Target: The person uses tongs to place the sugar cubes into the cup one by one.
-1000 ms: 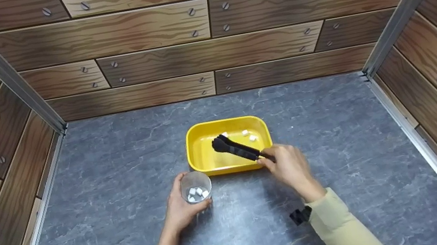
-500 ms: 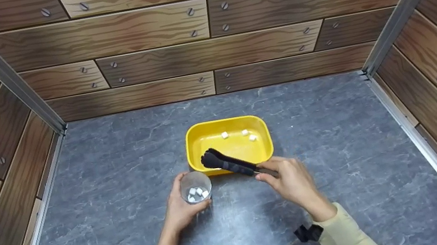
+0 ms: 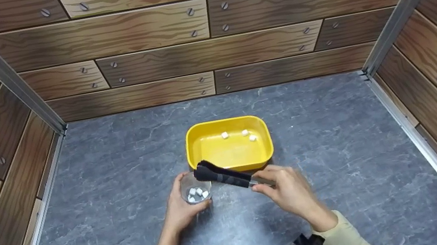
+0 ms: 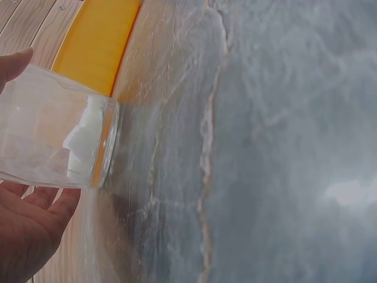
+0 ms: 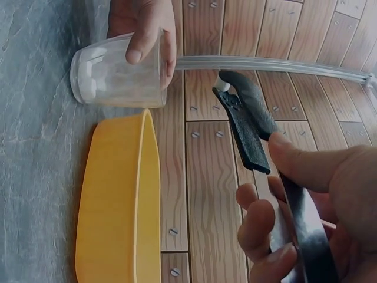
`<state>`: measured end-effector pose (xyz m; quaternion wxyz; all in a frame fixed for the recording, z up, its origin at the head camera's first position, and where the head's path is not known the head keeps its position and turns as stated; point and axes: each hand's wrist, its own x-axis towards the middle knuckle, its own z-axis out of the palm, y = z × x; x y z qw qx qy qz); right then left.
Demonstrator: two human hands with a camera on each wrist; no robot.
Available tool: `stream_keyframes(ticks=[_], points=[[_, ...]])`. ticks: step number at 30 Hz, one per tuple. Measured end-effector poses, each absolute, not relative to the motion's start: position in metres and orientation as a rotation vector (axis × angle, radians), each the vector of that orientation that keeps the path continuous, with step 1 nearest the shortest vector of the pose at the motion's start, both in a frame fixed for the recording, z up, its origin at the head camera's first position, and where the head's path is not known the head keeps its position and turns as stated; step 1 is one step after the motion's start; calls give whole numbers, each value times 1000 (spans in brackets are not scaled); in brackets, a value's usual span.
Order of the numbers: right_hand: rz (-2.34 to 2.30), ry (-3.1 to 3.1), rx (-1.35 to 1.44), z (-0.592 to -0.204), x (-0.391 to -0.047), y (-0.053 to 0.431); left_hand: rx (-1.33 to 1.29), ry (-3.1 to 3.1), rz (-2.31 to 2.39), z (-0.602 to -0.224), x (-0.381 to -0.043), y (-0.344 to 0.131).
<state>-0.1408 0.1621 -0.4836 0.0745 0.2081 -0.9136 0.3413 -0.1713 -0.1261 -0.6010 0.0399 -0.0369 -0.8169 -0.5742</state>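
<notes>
My left hand (image 3: 182, 207) grips a clear glass (image 4: 47, 127) around its side; the glass stands upright on the grey surface. Several white cubes (image 3: 197, 192) lie at its bottom. My right hand (image 3: 290, 190) holds black tongs (image 3: 227, 176) by their handles. Between the tong tips a white cube (image 5: 222, 82) is pinched, seen in the right wrist view. In the head view the tips hang by the glass's upper right rim and hide that cube. Behind the glass stands a yellow tub (image 3: 233, 169) with three white cubes (image 3: 245, 132) on its floor.
Wood-patterned panels (image 3: 155, 64) enclose the grey marbled surface (image 3: 117, 157) at the back and both sides. Metal rails (image 3: 422, 146) run along the side edges. The tub's front wall is close to the glass and the tongs.
My right hand has drawn the tongs out of the tub, toward the left and nearer to me, up to the glass rim. The left hand and glass have stayed put.
</notes>
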Motion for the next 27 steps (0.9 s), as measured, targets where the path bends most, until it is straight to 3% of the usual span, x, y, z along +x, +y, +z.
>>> stream_keyframes(ticks=[27], points=[[781,-2789,301,-491,-172,183,-81,-2510,-1742,-601,-172,-125]])
